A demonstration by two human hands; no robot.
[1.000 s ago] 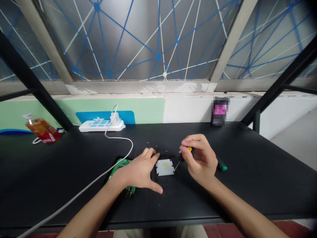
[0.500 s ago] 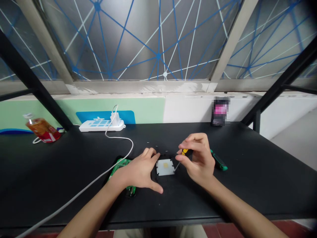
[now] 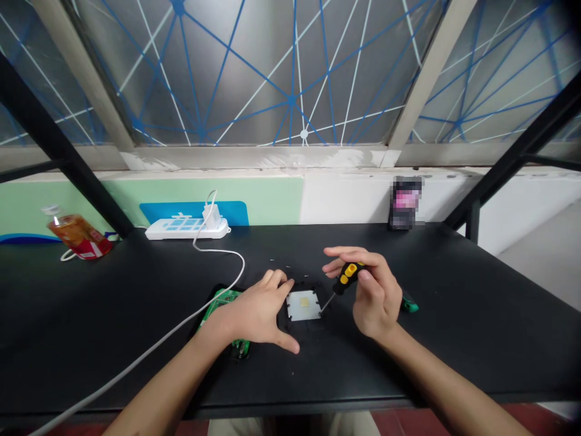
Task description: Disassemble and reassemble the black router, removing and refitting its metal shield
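Observation:
A white square plate [image 3: 304, 305] with a small yellowish patch lies in a dark frame on the black table. My left hand [image 3: 263, 309] rests at the frame's left side, fingers spread, thumb toward me. My right hand [image 3: 374, 290] has a black and yellow screwdriver [image 3: 348, 277] between thumb and fingers. The screwdriver slants down, with its tip at the plate's lower right corner. Partly under my left hand and forearm is a green circuit board [image 3: 240, 347] in a black housing. Several tiny screws [image 3: 288, 267] lie behind the frame.
A green-handled tool [image 3: 410, 303] lies behind my right hand. A white cable [image 3: 167, 336] crosses the left side from a power strip [image 3: 186, 229]. A bottle [image 3: 79, 235] leans at the far left; a phone-like object [image 3: 403, 203] stands against the wall.
My right hand has moved slightly right and its grip has opened up around the screwdriver, so more of the handle shows. My left hand stays in place.

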